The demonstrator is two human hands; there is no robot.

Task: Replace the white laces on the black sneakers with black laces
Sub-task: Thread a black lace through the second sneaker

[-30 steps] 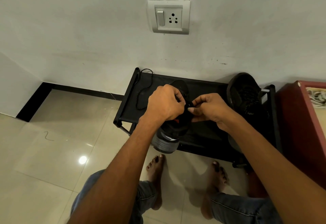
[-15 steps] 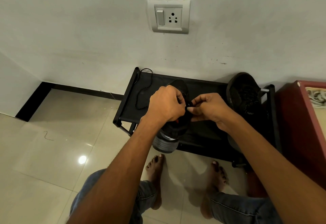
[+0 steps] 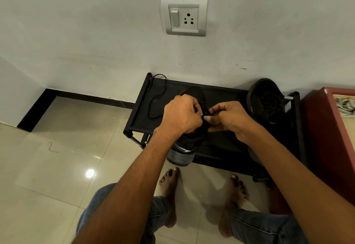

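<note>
Hands meet over the lacing area of a black sneaker (image 3: pixel 192 138) that lies on the front part of a low black bench (image 3: pixel 221 144), its grey heel sole jutting past the front edge toward the camera. The left hand (image 3: pixel 181 116) has its fingers curled down onto the top of the shoe; whatever they grip is hidden beneath the knuckles. The right hand (image 3: pixel 228 118) is curled too, its thumb and forefinger pinched together right at the left hand's fingertips, on something small and dark that looks like a black lace, though the detail is too fine to be sure.

A loose black lace (image 3: pixel 158 97) lies in a loop on the left end of the bench, one end draped over the rear rail. The second black sneaker (image 3: pixel 266 99) leans against the wall at the right end of the bench, well apart from the hands.

On the wall above is a switch and socket plate (image 3: pixel 184 16). A red box (image 3: pixel 330 128) stands just right of the bench. Two bare feet (image 3: pixel 169 182) rest on the tiled floor (image 3: pixel 57 167).
</note>
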